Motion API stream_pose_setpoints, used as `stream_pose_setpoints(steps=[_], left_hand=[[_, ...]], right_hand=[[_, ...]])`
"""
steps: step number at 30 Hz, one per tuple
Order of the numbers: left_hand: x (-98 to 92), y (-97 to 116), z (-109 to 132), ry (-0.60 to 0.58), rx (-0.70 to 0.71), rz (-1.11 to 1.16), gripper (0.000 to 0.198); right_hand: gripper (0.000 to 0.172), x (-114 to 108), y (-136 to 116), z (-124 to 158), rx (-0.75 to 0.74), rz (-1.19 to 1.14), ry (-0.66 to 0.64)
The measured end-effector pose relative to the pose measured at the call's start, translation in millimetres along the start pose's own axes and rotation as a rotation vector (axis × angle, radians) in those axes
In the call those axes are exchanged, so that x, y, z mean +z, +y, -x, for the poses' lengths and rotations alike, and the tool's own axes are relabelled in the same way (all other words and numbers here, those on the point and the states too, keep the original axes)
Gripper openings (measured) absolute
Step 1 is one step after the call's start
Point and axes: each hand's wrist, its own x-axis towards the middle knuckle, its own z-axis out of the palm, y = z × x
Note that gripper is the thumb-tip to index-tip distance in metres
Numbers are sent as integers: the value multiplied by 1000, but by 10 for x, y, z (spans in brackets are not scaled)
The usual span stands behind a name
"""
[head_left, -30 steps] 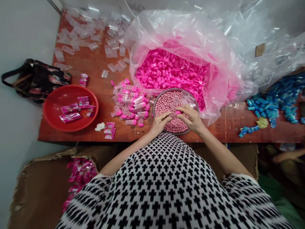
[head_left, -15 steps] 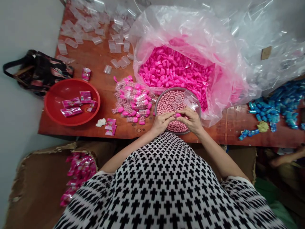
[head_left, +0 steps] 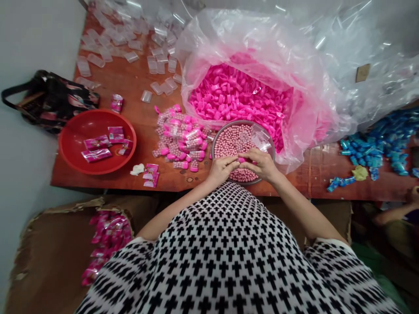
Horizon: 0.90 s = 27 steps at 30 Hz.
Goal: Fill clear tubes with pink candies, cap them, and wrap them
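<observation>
A reddish wooden desk (head_left: 131,89) stands against a pale wall, strewn with clear empty tubes (head_left: 131,43). A steel bowl (head_left: 212,150) of pink beads (head_left: 232,139) sits at its near edge, beside a plastic bag (head_left: 262,39) of loose caps (head_left: 229,91). Above the bowl, the left grip (head_left: 224,168) and right grip (head_left: 262,163) both pinch one pink cap (head_left: 242,159) between them

The bowl (head_left: 214,146) sits on the table (head_left: 131,93) right before me. My left hand (head_left: 222,169) and right hand (head_left: 262,165) meet over its near side, a small tube (head_left: 242,159) between them. Behind it I see the bag of caps (head_left: 262,48), just left the pile of filled tubes (head_left: 181,139), farther left the basin (head_left: 75,157) holding packets (head_left: 98,148).
</observation>
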Motion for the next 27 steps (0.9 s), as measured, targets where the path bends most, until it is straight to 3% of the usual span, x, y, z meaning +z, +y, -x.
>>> stream_pose_setpoints(steps=[5,8,11,14,17,20,23,27], left_hand=[[22,14,-99,99,-183,461,48],[-8,21,-129,129,-188,498,50],[-40,12,-116,112,-100,298,39],[-50,-4,-103,51,47,91,28],[-40,-22,-111,24,165,4,24],[-31,-36,-115,21,180,-9,25],[-34,-36,-103,11,142,-13,26],[-49,-38,-83,29,139,-70,25]], right_hand=[[59,22,-8,-5,239,-636,159],[43,79,32,89,392,-883,294],[29,131,75,129,518,-929,420],[27,118,62,81,599,-923,336],[28,66,12,17,681,-1008,72],[29,71,-19,-13,768,-1195,-113],[24,180,-33,-30,833,-1331,-86],[15,420,-62,-75,845,-1408,129]])
